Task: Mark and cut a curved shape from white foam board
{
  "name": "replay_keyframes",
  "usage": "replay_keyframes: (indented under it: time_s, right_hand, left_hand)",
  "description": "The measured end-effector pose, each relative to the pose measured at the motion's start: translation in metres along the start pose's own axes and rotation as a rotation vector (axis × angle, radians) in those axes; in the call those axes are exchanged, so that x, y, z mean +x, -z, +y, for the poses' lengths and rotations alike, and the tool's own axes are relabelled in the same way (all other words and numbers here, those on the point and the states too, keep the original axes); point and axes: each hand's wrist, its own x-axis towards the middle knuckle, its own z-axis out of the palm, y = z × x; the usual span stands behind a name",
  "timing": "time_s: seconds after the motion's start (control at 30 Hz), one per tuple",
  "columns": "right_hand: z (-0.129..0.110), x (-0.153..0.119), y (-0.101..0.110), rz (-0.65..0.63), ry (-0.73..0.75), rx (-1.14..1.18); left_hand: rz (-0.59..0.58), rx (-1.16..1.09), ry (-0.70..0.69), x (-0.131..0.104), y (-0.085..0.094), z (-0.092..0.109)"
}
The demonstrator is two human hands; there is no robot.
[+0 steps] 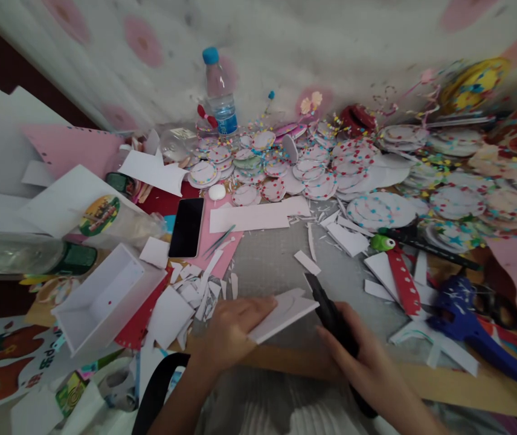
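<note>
While left hand (229, 332) grips white board piece (281, 314) at lower centre of frame, right hand (358, 347) closes round black cutter (334, 323), just right of it. Hands apart; blade near board's right corner, contact unclear. Step in hand, as judged: trimming board edge. Further stroke would call for firm hold, left fingers clear of blade. Just beyond, centre: loose white strip (307, 263). Farther out: black phone (186, 228), left of centre; blue-capped bottle (220, 90), upper centre; blue glue gun (480, 339), lower right.

Black knife (332, 311), white board (288, 313)
</note>
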Motion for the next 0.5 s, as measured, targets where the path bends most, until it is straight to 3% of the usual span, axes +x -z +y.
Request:
replay_keyframes:
  time_s: [0.23,0.5]
  right_hand:
    - [0.006,-0.017,0.0,-0.033,0.072,-0.092]
    - [0.012,-0.028,-0.003,-0.124,0.121,-0.303]
  left_hand:
    - [0.142,0.085,-0.163,-0.018,-0.017,0.001]
    - [0.22,0.08,-0.194,-0.027,-0.031,-0.001]
